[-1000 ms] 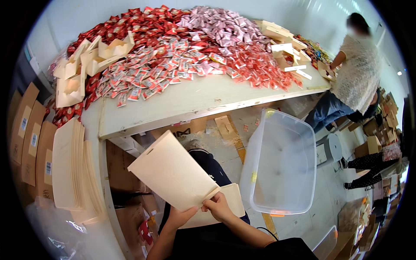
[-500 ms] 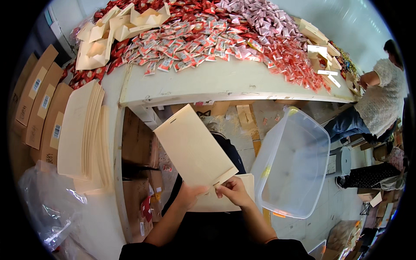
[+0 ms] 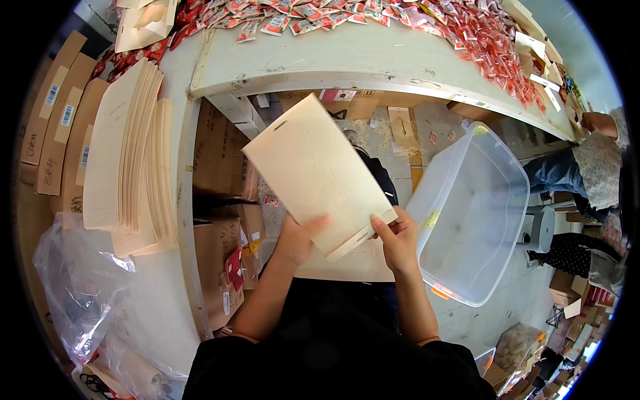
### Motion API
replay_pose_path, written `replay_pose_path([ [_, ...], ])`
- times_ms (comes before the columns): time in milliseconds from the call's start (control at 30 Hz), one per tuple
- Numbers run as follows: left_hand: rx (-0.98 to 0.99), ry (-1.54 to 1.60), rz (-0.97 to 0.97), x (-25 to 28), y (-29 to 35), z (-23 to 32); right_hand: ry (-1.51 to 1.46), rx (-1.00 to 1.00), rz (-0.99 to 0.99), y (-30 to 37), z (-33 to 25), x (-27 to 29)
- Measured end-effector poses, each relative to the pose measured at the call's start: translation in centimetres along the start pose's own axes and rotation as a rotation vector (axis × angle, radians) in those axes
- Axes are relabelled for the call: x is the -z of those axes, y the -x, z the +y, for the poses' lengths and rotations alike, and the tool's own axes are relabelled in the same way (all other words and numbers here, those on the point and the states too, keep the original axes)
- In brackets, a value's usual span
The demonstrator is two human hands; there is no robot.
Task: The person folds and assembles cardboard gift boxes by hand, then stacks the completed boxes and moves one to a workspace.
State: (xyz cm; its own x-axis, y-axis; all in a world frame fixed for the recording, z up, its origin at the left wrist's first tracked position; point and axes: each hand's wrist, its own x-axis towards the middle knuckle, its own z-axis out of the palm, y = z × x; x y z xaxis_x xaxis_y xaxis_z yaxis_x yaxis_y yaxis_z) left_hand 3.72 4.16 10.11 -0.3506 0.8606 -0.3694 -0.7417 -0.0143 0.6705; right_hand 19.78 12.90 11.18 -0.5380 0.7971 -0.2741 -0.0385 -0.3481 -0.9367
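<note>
A flat cream-coloured carton blank (image 3: 313, 167) with small slots at both ends is held tilted above my lap. My left hand (image 3: 297, 239) grips its lower left side, thumb on the upper face. At the right corner of the narrow slotted flap, my right hand (image 3: 400, 240) pinches the card between thumb and fingers. The flap is creased along its length. Beneath lies another cream card piece (image 3: 357, 263) across my lap, partly hidden by the blank and my hands.
A stack of similar blanks (image 3: 123, 153) stands on the table at left, beside brown cartons (image 3: 63, 120) and a clear plastic bag (image 3: 83, 287). A clear plastic tub (image 3: 473, 220) is at right. Small red packets (image 3: 467, 40) cover the far table. A person (image 3: 597, 173) stands far right.
My right hand has shifted from the middle of the slotted flap to its right corner. My left hand still grips the blank. The view has tilted downward.
</note>
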Motion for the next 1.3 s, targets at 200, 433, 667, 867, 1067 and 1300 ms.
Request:
replay_pose_path([
  [200, -0.155, -0.112, 0.05, 0.6, -0.9, 1.4, 0.711, 0.4, 0.076, -1.0, -2.0, -0.9],
  [433, 0.013, -0.347, -0.292, 0.4, 0.5, 0.5, 0.906, 0.508, -0.237, -2.5, -4.5, -3.6],
  [667, 0.124, -0.357, -0.446, 1.5, 1.8, 1.5, 0.674, 0.362, -0.348, -2.1, -1.2, -3.0],
  [867, 0.028, -0.597, -0.366, 1.1, 1.0, 0.9, 0.763, 0.403, -0.277, -1.5, -1.8, -1.3],
  [1067, 0.052, -0.519, -0.211, 0.2, 0.6, 0.1, 0.58, 0.368, -0.101, -1.0, -3.1, 1.6],
  [1300, -0.213, -0.512, -0.002, -0.4, 0.4, -1.8, 0.695, 0.683, -0.117, 3.1, -3.7, -4.8],
])
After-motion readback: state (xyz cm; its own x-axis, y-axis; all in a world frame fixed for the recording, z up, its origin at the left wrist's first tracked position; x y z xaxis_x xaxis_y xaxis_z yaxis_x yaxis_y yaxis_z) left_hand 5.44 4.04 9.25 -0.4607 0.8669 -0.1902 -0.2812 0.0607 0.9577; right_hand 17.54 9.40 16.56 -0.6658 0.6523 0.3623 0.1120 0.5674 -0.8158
